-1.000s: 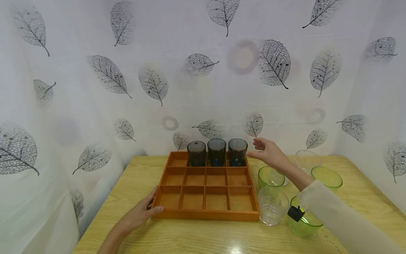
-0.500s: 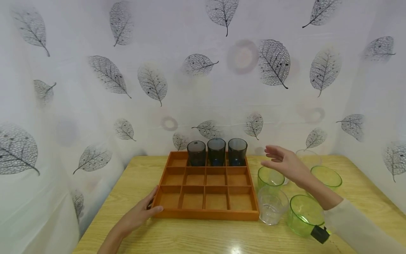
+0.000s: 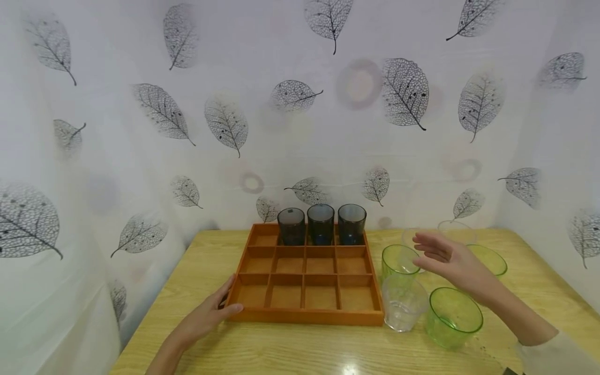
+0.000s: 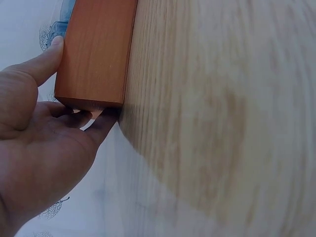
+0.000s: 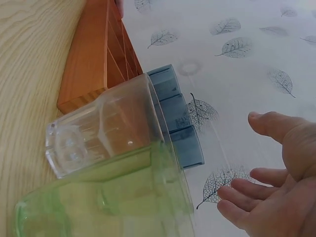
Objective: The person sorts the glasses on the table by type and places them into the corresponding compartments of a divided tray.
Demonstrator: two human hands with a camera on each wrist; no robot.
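My left hand [image 3: 206, 315] holds the front left corner of a brown wooden compartment tray [image 3: 309, 316]. In the left wrist view, the thumb [image 4: 50, 55] lies at the tray's rim and the other fingers bend against its end. Three dark blue-grey glasses [image 3: 321, 225] stand in the tray's back row, with the back left compartment bare. My right hand [image 3: 452, 263] hovers above the glasses on the right, fingers loosely bent and holding nothing. Nearest it are a green glass [image 3: 398, 260], partly behind a clear glass [image 3: 404, 307], and another green glass [image 3: 452, 317] nearer the front.
Behind the right hand stand another green glass [image 3: 489, 259] and clear glasses [image 3: 457, 229], partly covered by the hand. All rest on a light wooden table [image 3: 281, 349]. A white leaf-patterned cloth [image 3: 300, 140] hangs along the back and sides.
My right hand has drawn back from beside the dark glass at the tray's back right, moving right and toward me over the loose glasses. The left hand and tray have stayed put.
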